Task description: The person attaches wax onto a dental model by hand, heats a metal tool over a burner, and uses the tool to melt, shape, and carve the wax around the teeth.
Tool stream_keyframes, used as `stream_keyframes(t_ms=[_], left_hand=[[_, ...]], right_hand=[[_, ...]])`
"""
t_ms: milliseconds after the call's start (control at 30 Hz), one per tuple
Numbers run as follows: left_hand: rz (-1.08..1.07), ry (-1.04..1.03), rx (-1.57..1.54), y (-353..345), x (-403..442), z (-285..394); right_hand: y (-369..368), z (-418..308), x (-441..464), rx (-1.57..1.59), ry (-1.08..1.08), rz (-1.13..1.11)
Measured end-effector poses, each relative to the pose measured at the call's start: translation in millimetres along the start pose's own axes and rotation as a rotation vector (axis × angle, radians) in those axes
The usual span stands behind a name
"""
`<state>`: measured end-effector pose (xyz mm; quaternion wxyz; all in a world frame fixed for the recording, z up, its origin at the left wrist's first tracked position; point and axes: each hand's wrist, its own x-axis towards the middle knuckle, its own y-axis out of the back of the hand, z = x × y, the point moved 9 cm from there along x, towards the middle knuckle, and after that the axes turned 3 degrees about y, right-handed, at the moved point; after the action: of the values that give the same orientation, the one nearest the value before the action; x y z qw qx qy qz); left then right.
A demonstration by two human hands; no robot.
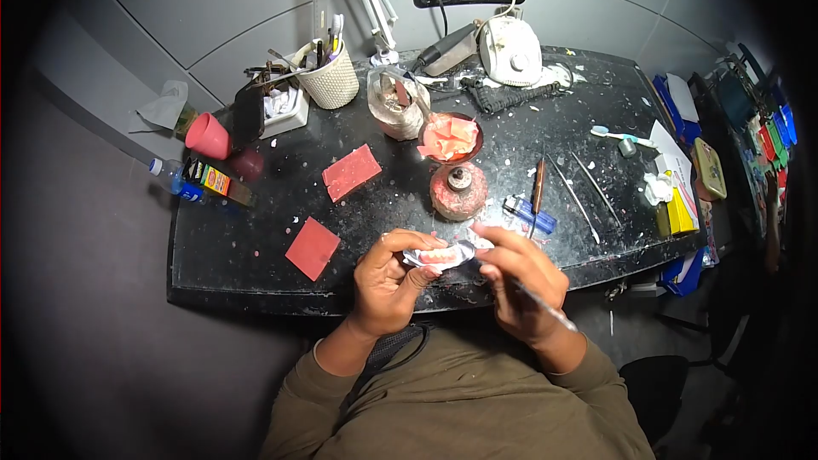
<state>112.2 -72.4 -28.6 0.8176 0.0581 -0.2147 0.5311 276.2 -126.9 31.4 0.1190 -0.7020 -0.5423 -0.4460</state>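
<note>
My left hand [382, 285] is closed around a denture [437, 256] with pink gum and a row of pale teeth, seated in a whitish base. In my right hand [527, 277] a slim metal dental instrument [547, 307] is gripped, its shank pointing down toward my wrist; its far end is hidden by the fingers. The right fingertips are at the right end of the denture. Just beyond both hands stands a wax-spattered spirit burner [458, 194]. A blue lighter [530, 213] and a brown-handled wax knife [538, 186] lie beyond the right hand.
A pan of pink wax scraps [452, 136] is behind the burner. Two pink wax sheets [351, 173] lie on the left of the black table [256, 281]. Metal probes [578, 200] and a toothbrush [626, 136] are rightward. A white control box [509, 51] and pen cup [328, 77] stand behind.
</note>
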Motion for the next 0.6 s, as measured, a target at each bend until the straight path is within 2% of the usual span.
stream_keyframes(t_ms=[200, 600], left_hand=[[0.027, 0.054, -0.02, 1.5, -1.0, -1.2], [0.038, 0.029, 0.006, 2.7, -1.2, -0.2]], right_hand=[[-14.1, -14.2, -3.6, 0.017, 0.11, -0.131], [-19.2, -15.5, -3.4, -0.001, 0.135, -0.134]])
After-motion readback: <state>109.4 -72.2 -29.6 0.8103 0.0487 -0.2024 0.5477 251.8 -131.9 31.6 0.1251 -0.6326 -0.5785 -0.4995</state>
